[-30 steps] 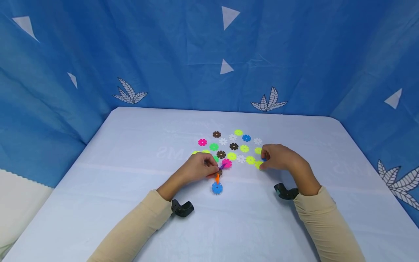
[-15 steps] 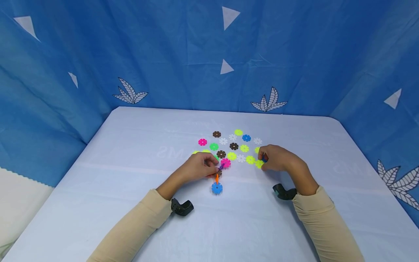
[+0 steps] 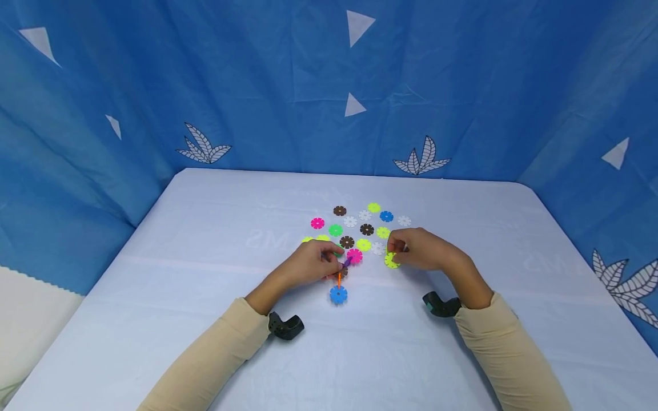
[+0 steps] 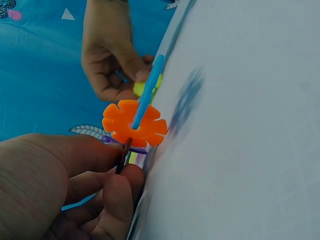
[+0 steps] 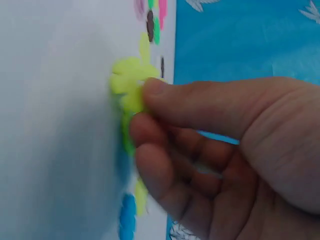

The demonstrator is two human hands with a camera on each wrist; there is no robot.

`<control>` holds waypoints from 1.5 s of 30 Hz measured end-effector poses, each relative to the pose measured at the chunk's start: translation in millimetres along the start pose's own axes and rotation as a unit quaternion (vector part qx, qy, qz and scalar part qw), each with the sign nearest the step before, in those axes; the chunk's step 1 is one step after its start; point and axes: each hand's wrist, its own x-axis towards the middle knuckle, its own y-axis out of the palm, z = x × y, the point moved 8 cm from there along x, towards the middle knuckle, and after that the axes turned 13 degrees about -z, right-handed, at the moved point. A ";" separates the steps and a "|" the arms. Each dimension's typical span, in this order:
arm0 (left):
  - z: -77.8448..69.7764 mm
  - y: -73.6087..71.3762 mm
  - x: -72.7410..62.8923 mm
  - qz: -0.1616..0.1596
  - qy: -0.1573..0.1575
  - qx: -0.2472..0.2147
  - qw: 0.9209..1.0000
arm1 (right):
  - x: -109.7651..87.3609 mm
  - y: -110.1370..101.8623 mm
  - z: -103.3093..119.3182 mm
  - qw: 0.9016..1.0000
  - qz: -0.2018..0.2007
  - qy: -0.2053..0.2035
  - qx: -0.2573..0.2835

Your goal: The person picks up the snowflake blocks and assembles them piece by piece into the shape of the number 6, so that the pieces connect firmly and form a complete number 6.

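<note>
My left hand grips a linked piece of notched plastic discs above the table. In the left wrist view its thumb and fingers pinch a dark brown disc. An orange disc is slotted onto that, with a blue disc standing edge-on from it. A purple disc joins the piece too, partly hidden. To the right, my right hand pinches a yellow disc between thumb and fingertips, apart from the linked piece.
Loose discs lie flat on the white table beyond the hands, among them a pink disc, a green disc, a blue disc and several yellow and white ones. A blue curtain hangs behind the table.
My right hand has lifted the yellow disc from the right end of the loose discs and moved left with it. The left hand stays nearly in place, its piece turning slightly.
</note>
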 end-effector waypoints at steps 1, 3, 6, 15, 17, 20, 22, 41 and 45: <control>-0.3 0.0 0.1 0.000 0.002 0.001 1.000 | 1.5 1.3 3.3 1.000 -0.009 -0.011 0.003; -0.8 0.1 0.4 -0.001 0.007 0.004 1.000 | 3.6 3.8 9.2 0.999 -0.027 -0.028 0.012; -2.1 1.0 0.6 -0.001 0.015 0.005 1.000 | 5.8 6.6 17.2 0.997 -0.052 -0.058 0.022; -4.9 2.8 -0.7 0.006 0.025 0.002 1.000 | 6.4 13.6 33.5 0.990 -0.070 -0.108 0.054; -6.0 2.7 -0.9 0.009 0.034 -0.001 0.999 | 6.2 14.6 35.2 0.990 -0.070 -0.113 0.053; -6.5 3.0 -0.9 0.013 0.042 0.002 0.999 | 5.6 14.9 36.9 0.989 -0.072 -0.116 0.053; -6.3 3.7 -1.1 0.016 0.044 0.003 0.999 | 5.5 15.0 36.8 0.989 -0.072 -0.115 0.052; -7.6 7.6 -2.1 0.021 0.068 -0.005 0.997 | 7.3 17.9 36.8 0.993 -0.071 -0.090 0.036; -8.3 8.9 -2.2 0.020 0.070 -0.002 0.997 | 7.3 18.9 39.0 0.991 -0.068 -0.100 0.047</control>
